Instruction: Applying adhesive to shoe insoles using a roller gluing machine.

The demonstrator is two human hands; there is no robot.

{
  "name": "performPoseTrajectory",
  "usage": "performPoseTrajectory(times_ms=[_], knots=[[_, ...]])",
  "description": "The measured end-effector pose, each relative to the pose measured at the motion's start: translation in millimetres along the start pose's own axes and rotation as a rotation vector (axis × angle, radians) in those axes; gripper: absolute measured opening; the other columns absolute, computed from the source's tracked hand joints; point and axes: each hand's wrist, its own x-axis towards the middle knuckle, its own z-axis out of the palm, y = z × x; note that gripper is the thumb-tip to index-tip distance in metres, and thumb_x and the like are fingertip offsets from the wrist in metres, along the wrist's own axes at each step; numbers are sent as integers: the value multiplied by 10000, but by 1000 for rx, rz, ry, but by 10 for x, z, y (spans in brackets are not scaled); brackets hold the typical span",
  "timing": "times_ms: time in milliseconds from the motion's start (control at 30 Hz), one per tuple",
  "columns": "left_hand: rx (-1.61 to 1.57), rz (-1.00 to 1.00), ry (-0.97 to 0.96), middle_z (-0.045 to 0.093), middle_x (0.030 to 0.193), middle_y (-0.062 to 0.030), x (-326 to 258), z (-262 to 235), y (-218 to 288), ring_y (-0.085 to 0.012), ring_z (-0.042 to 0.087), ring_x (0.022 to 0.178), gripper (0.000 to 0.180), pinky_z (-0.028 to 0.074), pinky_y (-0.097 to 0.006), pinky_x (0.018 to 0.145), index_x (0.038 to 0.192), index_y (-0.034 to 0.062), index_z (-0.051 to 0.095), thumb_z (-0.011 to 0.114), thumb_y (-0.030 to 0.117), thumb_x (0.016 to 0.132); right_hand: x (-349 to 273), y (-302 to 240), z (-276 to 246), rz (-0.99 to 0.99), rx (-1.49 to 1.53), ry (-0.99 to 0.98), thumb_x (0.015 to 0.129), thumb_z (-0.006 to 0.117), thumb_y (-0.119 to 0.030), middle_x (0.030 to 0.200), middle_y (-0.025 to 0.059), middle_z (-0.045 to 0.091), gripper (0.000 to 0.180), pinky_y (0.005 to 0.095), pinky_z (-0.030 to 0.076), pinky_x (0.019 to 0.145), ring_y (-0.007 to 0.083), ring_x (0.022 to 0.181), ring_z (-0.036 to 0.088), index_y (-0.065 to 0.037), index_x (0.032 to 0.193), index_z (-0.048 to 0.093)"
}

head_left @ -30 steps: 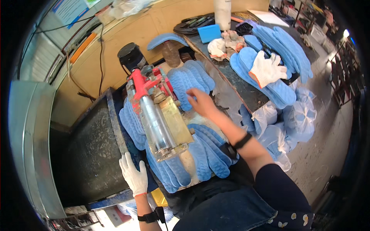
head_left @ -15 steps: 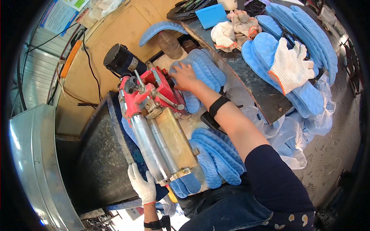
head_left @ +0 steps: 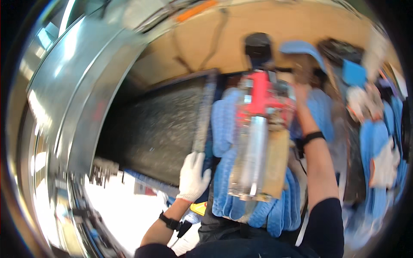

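Observation:
My left hand (head_left: pixel 193 177), in a white knit glove, lies with its fingers stretched along the rim of a dark, shallow trough (head_left: pixel 163 124). To its right stands a red machine (head_left: pixel 259 92) with shiny metal rollers (head_left: pixel 257 150) and a black motor (head_left: pixel 258 45). My bare right hand (head_left: pixel 302 92) reaches to the machine's far right side, by a stack of blue insoles (head_left: pixel 322 114) and a brownish bottle (head_left: pixel 303 69). Motion blur smears its fingers, so any hold is unclear. More blue insoles (head_left: pixel 223 124) lie left of the machine, and others (head_left: pixel 284 206) at its near end.
A sheet-metal housing (head_left: pixel 81 86) rises at the left. On the right, a dark tabletop (head_left: pixel 355 163) bears work gloves (head_left: pixel 365 102), a blue box-like piece (head_left: pixel 354 73) and a white glove (head_left: pixel 383 165) on more insoles. A curved blue insole (head_left: pixel 303 48) lies beyond the bottle.
The view has swung left, shifting the machine rightward in the picture. My right hand's fingers, earlier spread on the insole stack, are now blurred near the bottle. My left hand stays on the trough's rim.

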Motion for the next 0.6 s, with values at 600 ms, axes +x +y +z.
performPoseTrajectory(times_ms=[600], knots=[[59,-48,-18,454,1321,-233,-118,3,-71,-394,437,1260,563,407,-470,1028,1300,30,468,644,192,790,64,-113,1048,-283,340,-61,895,497,-256,960,155,659,270,465,497,826,329,889,638,-129,1022,699]])
